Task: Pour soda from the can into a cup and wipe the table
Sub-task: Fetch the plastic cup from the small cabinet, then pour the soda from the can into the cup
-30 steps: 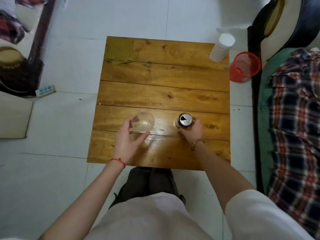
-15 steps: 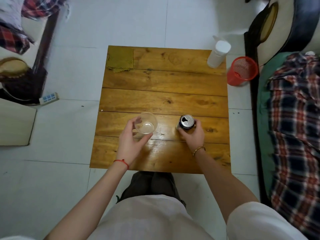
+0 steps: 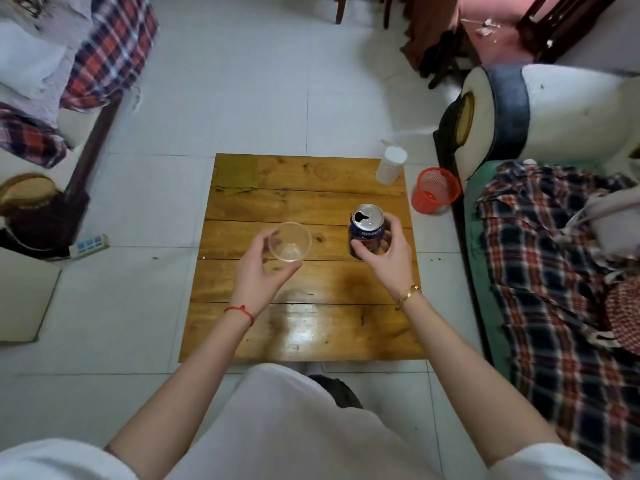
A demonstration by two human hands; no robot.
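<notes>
A clear plastic cup (image 3: 290, 241), empty, is held above the wooden table (image 3: 304, 202) by my left hand (image 3: 258, 275), fingers around its side. My right hand (image 3: 384, 251) grips a dark blue soda can (image 3: 366, 230) with an open silver top, lifted off the table and roughly upright. The can is to the right of the cup, a hand's width apart. No cloth for wiping is in view.
A white lidded tissue canister (image 3: 391, 166) stands at the table's far right corner. A red mesh bin (image 3: 435, 190) sits on the floor beside it. A plaid-covered couch (image 3: 554, 271) lies to the right, a bed with plaid blankets (image 3: 104, 53) at far left.
Both hands have lifted their objects off the table: the cup and the can now hang above it. The camera has tilted up, showing more of the room.
</notes>
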